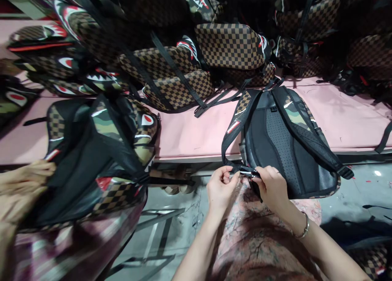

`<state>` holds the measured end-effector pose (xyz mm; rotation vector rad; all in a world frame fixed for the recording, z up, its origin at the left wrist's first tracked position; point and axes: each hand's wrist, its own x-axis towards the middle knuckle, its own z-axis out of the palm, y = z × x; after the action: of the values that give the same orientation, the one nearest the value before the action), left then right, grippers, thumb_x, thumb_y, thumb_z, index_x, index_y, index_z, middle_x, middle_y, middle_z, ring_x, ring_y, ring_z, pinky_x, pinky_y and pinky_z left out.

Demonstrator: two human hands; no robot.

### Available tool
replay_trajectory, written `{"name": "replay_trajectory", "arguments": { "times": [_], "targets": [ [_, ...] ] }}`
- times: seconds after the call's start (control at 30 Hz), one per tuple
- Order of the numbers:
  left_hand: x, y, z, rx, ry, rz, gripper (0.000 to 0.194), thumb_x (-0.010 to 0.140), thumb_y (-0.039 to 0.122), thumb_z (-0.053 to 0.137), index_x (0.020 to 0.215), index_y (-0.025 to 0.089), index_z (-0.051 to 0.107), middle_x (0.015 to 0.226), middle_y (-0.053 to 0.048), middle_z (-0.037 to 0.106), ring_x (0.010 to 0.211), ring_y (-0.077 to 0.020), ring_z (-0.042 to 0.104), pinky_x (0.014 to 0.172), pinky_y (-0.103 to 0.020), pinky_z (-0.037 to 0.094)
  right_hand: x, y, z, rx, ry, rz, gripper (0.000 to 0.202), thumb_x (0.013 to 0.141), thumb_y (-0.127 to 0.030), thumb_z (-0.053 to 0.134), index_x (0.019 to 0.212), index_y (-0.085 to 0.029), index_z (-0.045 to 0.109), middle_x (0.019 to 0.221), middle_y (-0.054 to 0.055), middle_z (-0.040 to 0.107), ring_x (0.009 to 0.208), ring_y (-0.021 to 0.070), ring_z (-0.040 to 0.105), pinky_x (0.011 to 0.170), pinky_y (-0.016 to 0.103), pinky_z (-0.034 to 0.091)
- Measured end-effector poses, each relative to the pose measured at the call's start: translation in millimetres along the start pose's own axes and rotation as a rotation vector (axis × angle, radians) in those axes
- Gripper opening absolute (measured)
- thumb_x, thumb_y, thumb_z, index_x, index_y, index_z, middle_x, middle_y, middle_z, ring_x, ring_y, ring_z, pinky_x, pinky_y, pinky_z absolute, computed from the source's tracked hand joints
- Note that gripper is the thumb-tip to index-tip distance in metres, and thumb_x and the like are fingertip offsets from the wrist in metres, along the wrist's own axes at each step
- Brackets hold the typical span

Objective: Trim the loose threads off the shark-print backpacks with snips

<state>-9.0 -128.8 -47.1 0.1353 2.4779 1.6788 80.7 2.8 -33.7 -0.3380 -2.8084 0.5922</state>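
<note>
A black backpack [277, 150] with checkered and camouflage trim lies back panel up, its lower end over the table edge toward me. My left hand [222, 187] is closed in a pinch at its lower left corner, on the black shoulder strap [226, 144] near the strap's lower end. Closed beside it, my right hand [272, 189] grips a small dark tool with shiny edges, apparently thread snips [248, 172], pointing at the left fingertips. The fingers partly hide both the tool and the strap end.
To the left, a co-worker's hands [23, 187] are at another backpack [92, 150]. Several checkered backpacks [228, 46] are piled along the back of the pink table [190, 136]. Below its edge are a metal frame [159, 219] and, at lower right, more dark bags [367, 244].
</note>
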Motion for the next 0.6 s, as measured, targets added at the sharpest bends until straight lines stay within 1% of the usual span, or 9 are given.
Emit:
{"name": "replay_trajectory", "arguments": {
  "times": [0.2,0.3,0.37,0.43,0.47,0.53,0.6],
  "targets": [
    [-1.5,-6.5,0.9,0.07,0.023,0.069,0.031,0.064,0.036,0.064,0.085,0.014,0.061,0.056,0.005,0.043,0.05,-0.0088,0.04,0.048,-0.021,0.036,7.6,-5.2,0.6,-0.043,0.017,-0.032,0.031,0.093,-0.034,0.033,0.101,-0.018,0.058,0.079,0.006,0.057,0.072,0.0203,0.046,0.061,0.03,0.029],
    [-1.6,-8.4,0.5,0.077,0.031,0.093,0.031,0.065,0.037,0.064,0.086,0.014,0.061,0.058,0.004,0.044,0.05,-0.0086,0.041,0.049,-0.021,0.037,8.3,-5.0,-0.4,-0.043,0.005,-0.032,0.029,0.092,-0.032,0.035,0.093,-0.018,0.061,0.076,0.006,0.057,0.07,0.0198,0.046,0.06,0.03,0.029],
    [-1.2,-9.7,0.0,0.071,0.04,0.102,0.031,0.065,0.037,0.065,0.086,0.014,0.061,0.058,0.004,0.044,0.05,-0.0085,0.041,0.049,-0.021,0.038,8.3,-4.2,-1.2,-0.002,0.001,-0.017,0.029,0.092,-0.031,0.036,0.088,-0.019,0.062,0.074,0.006,0.057,0.069,0.0193,0.047,0.06,0.029,0.029],
    [-0.6,-11.1,-0.5,0.06,0.047,0.099,0.031,0.064,0.037,0.065,0.086,0.014,0.061,0.058,0.004,0.044,0.049,-0.0084,0.042,0.048,-0.021,0.037,9.2,-4.0,-0.9,0.106,0.018,0.032,0.028,0.092,-0.03,0.037,0.087,-0.018,0.062,0.075,0.005,0.058,0.071,0.0188,0.049,0.063,0.028,0.032],
    [-0.3,-11.6,-0.5,0.051,0.048,0.093,0.032,0.064,0.036,0.066,0.086,0.014,0.061,0.058,0.004,0.045,0.049,-0.0083,0.042,0.048,-0.021,0.037,10.4,-4.2,0.1,0.198,0.028,0.067,0.027,0.091,-0.029,0.037,0.087,-0.018,0.062,0.077,0.005,0.059,0.073,0.0184,0.05,0.065,0.027,0.034],
    [-0.4,-12.0,-0.2,0.02,0.049,0.079,0.031,0.063,0.035,0.066,0.086,0.014,0.061,0.059,0.004,0.045,0.049,-0.0081,0.042,0.047,-0.02,0.037,14.8,-5.5,4.9,0.445,0.03,0.145,0.024,0.09,-0.027,0.038,0.091,-0.018,0.06,0.084,0.004,0.062,0.079,0.0174,0.054,0.071,0.026,0.039],
    [-1.1,-11.3,0.4,-0.024,0.044,0.074,0.03,0.063,0.032,0.066,0.086,0.014,0.061,0.06,0.004,0.046,0.049,-0.0078,0.042,0.048,-0.02,0.038,21.7,-7.3,13.7,0.696,-0.006,0.228,0.021,0.085,-0.027,0.044,0.096,-0.018,0.06,0.093,0.003,0.064,0.085,0.0165,0.057,0.075,0.026,0.042]
  ]
}}
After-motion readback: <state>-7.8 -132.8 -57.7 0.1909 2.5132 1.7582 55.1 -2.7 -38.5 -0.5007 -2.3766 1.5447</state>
